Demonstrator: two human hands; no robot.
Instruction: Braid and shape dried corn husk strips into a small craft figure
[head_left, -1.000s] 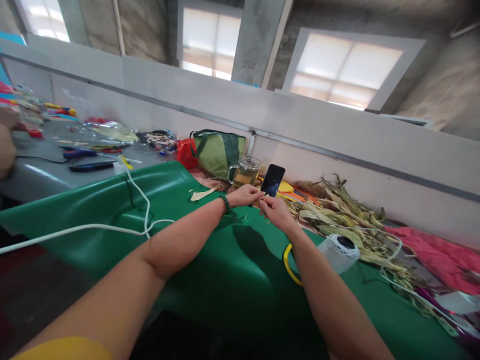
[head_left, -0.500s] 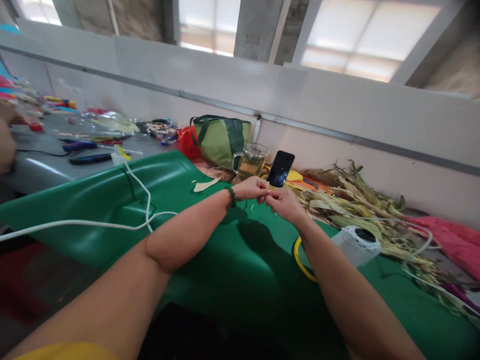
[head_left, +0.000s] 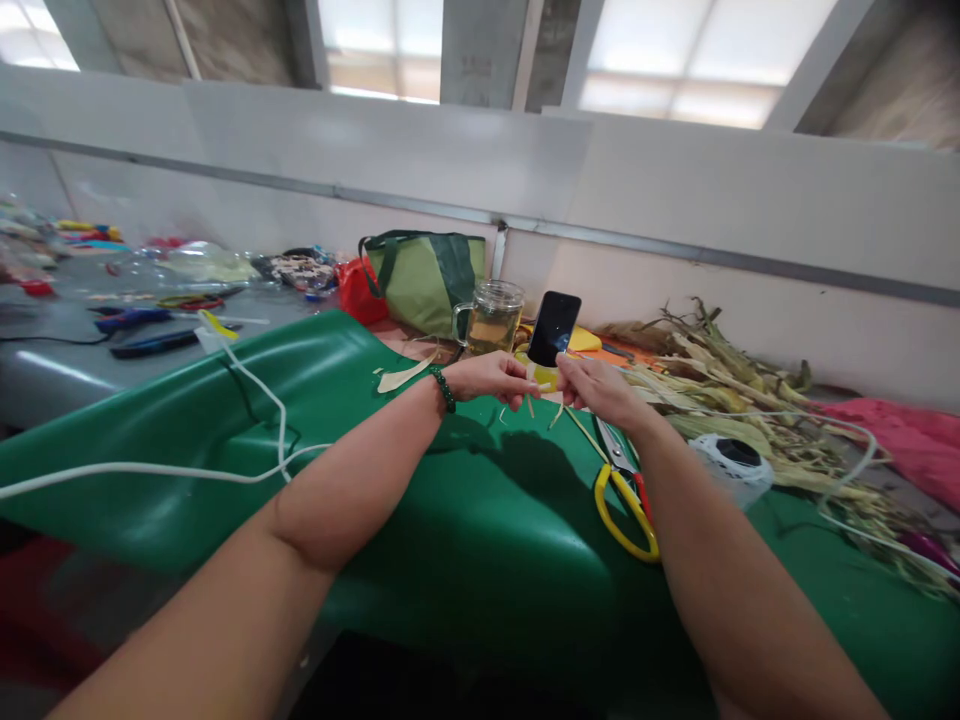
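My left hand [head_left: 491, 377] and my right hand [head_left: 596, 388] are held apart over the green sheet [head_left: 352, 440]. Each pinches an end of a thin pale husk strip [head_left: 541, 389], with small loose ends hanging below it. A green bead bracelet [head_left: 443, 389] is on my left wrist. Just behind the hands a black phone [head_left: 553, 328] stands propped upright. Yellow-handled scissors [head_left: 622, 490] lie on the sheet beside my right forearm.
A glass mug of tea [head_left: 491, 320] and a green bag [head_left: 424, 278] stand at the back wall. Dried corn husks [head_left: 720, 390] pile up at the right, by a white string roll [head_left: 731, 465]. A white cable [head_left: 225, 440] crosses the sheet at left. Tools litter the grey table [head_left: 67, 350].
My hands have drawn apart, stretching the husk strip between them. The view has shifted, and the scissors now show beside my right forearm.
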